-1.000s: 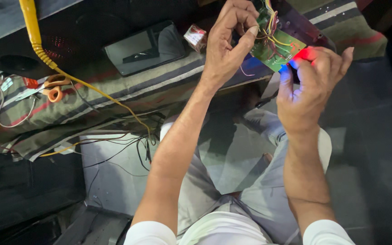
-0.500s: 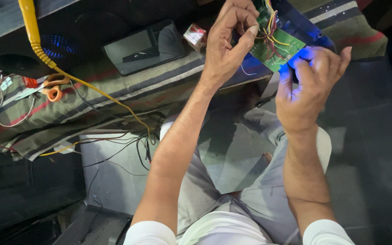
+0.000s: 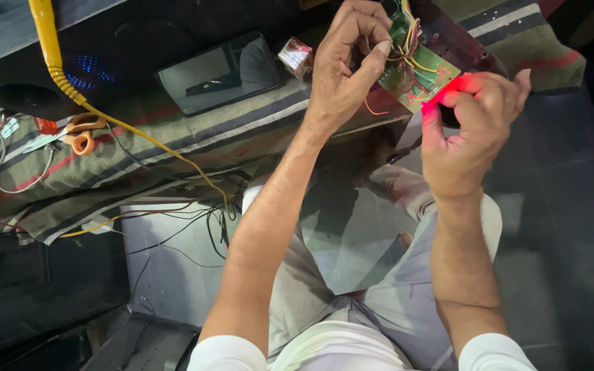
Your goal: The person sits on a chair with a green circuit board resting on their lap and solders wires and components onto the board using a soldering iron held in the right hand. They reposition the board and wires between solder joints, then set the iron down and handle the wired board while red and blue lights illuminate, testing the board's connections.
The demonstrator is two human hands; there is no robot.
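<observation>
A green rectangular circuit board (image 3: 417, 72) with yellow and red wires sits in the upper right of the frame, past the tabletop (image 3: 173, 148) edge. The left hand (image 3: 345, 65) has its grip pinched narrow on the wires at the board's upper edge; the right hand (image 3: 472, 130) holds the board's lower corner, fingers curled. Open floor lies right and below. The glow at the right fingertips, blue half a second ago, is now red. A black flat device (image 3: 218, 72), small red-and-white box (image 3: 295, 56), orange-handled scissors (image 3: 80, 134) and yellow cable (image 3: 53, 58) lie left.

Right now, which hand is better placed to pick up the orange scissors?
Left hand, probably: the scissors lie far to its side on the striped cloth. Both hands grip the circuit board; the right hand is farther.
</observation>
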